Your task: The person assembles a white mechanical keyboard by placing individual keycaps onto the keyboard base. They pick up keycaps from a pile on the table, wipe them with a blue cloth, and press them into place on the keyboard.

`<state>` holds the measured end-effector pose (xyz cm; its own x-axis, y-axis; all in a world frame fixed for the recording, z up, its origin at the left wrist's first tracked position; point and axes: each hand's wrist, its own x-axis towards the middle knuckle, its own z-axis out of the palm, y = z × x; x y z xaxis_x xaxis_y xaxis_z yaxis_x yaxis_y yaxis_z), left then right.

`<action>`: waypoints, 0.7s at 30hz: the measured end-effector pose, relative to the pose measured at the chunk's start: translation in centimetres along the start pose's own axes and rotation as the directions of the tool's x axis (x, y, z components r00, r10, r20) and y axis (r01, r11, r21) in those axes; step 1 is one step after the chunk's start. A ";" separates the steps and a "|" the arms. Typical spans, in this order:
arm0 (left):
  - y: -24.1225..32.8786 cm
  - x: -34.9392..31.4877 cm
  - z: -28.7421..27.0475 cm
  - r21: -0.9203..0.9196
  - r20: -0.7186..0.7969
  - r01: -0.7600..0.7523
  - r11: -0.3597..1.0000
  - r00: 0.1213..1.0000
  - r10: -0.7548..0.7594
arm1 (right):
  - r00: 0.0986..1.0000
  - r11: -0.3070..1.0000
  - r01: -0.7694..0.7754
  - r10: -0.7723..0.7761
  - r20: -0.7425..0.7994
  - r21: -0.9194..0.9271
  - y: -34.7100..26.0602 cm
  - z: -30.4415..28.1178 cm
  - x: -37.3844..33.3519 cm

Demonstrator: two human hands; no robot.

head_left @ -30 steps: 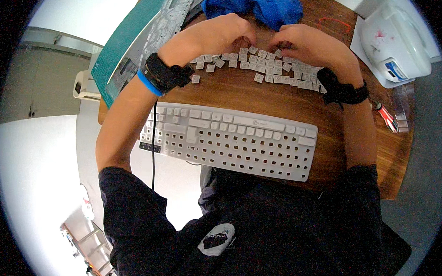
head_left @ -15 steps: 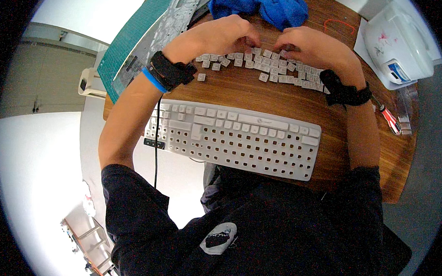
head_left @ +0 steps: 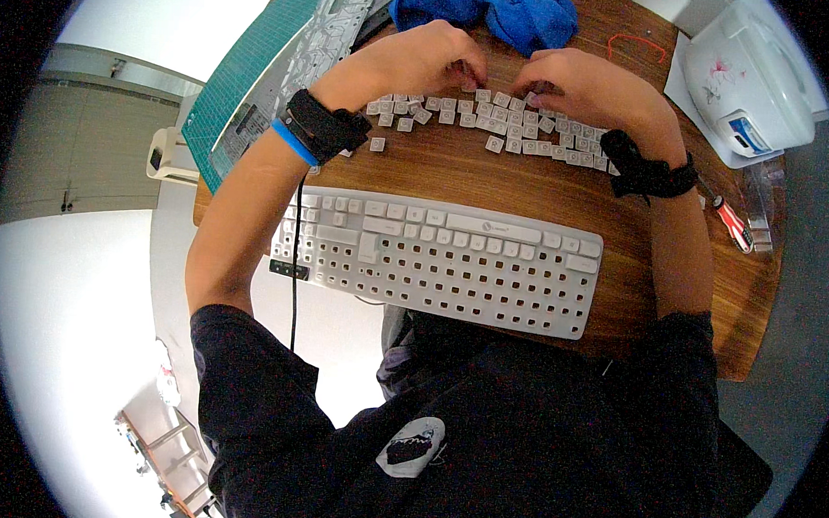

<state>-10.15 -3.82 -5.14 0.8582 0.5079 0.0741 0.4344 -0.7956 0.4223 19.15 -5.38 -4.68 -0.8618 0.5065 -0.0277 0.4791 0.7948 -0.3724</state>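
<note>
Many loose white keycaps [head_left: 515,130] lie in rough rows across the far part of the table. Over the far edge of these rows my left hand [head_left: 444,61] hovers with its fingers curled down and drawn together. Whether a cap is between its fingertips is hidden. My right hand [head_left: 567,82] is also curled, its fingertips down at a white keycap [head_left: 531,99] at the back of the rows. Nearer to me lies a white keyboard [head_left: 478,275], its lower rows mostly bare sockets and some caps still seated along the side away from me.
A blue cloth [head_left: 487,13] lies at the far edge. To the left are a green cutting mat [head_left: 243,61] and a grey printed sheet [head_left: 317,50]. At right stand a lidded white container [head_left: 745,83] and a red-handled screwdriver [head_left: 733,224]. A black cable [head_left: 296,246] hangs over the keyboard's left end.
My left hand has lifted slightly away from the keycaps, and a cap near its fingertips shows more. My right hand has barely moved.
</note>
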 end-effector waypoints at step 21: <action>-0.1 -0.1 0.1 0.066 -0.051 -0.015 0.998 0.999 0.018 | 1.000 1.000 -0.003 0.003 -0.029 -0.002 -0.6 -0.2 0.0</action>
<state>-10.26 -3.80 -5.34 0.8507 0.5098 0.1281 0.4388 -0.8229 0.3608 18.93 -5.78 -4.25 -0.8552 0.5183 -0.0013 0.4817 0.7940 -0.3708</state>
